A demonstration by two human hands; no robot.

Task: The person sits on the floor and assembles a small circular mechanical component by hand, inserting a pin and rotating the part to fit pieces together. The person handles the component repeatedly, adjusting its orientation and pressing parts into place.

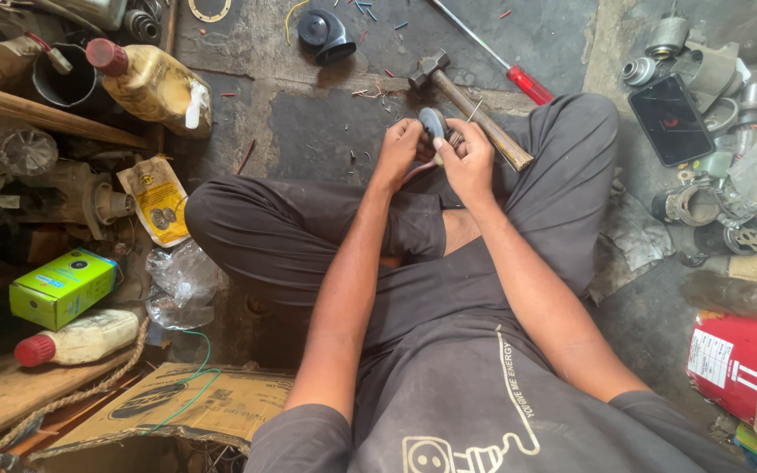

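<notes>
Head view: left hand (400, 146) and right hand (466, 158) both pinched a small flat grey metal disc (432, 123) above the crossed legs, fingers curled tight round its rim. Lower half of disc hidden by fingers. Wooden-handled hammer (470, 109) lay just beyond.

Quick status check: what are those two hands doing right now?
Left hand and right hand both gripping a small grey disc. Hammer lies just beyond. Nothing between.

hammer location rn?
Head view, upper centre: the hammer lies on the floor just beyond the right hand, handle over the right knee, beside the red-handled screwdriver.
</notes>
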